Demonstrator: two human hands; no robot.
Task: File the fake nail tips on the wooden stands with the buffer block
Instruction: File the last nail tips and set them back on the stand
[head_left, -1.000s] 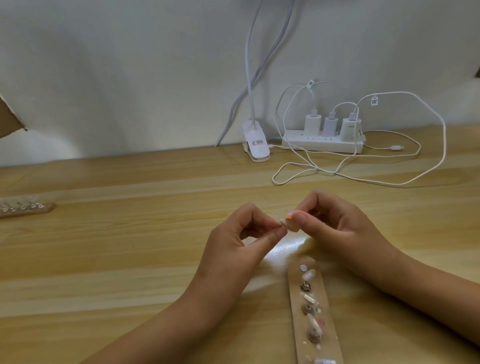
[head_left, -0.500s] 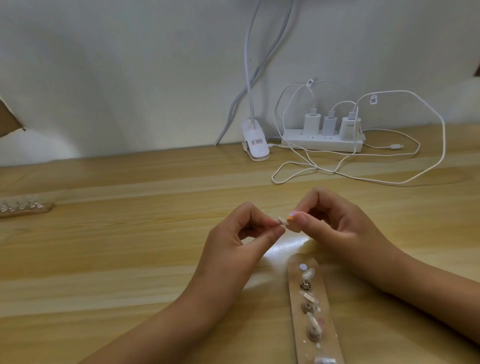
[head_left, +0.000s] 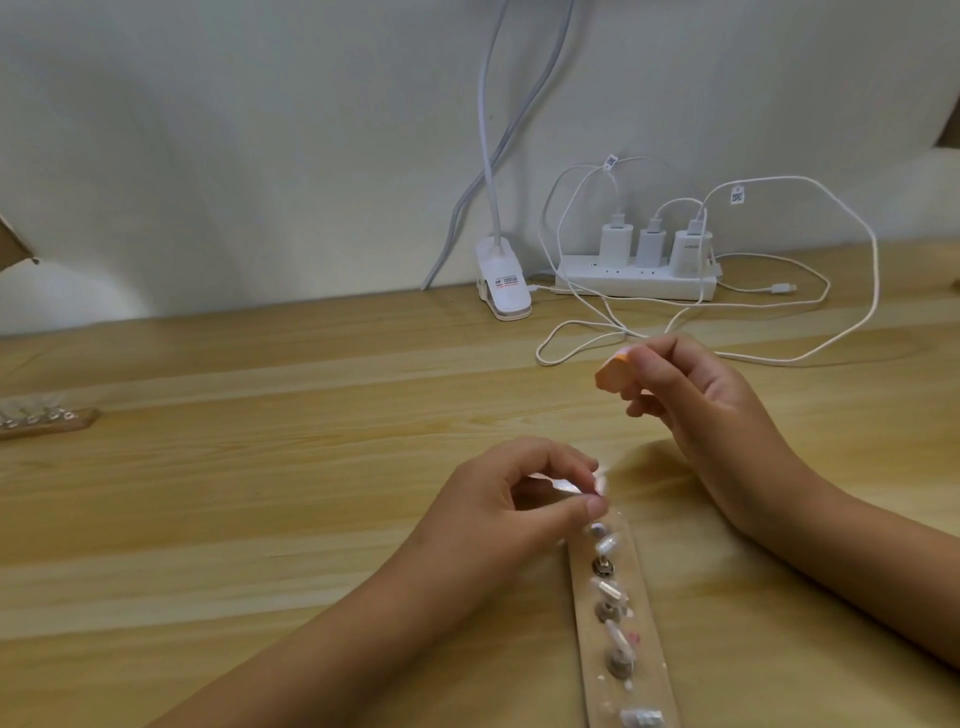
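A narrow wooden stand (head_left: 644, 623) lies on the table at the bottom centre, with several clear nail tips on small round holders along it. My left hand (head_left: 519, 509) hovers at the stand's far end and pinches a small clear nail tip (head_left: 587, 486) between thumb and fingers; the tip is blurred. My right hand (head_left: 696, 400) is raised further back and to the right, gripping a small orange buffer block (head_left: 613, 375) between thumb and forefinger. The two hands are apart.
A second wooden stand (head_left: 47, 421) with nail tips lies at the left edge. At the back stand a white clip lamp base (head_left: 503, 286) and a white power strip (head_left: 636, 283) with three chargers. White cables (head_left: 582, 343) loop over the table behind my right hand.
The hands have separated. My left hand dropped with the nail tip toward the near stand's far end, while my right hand rose with the buffer block.
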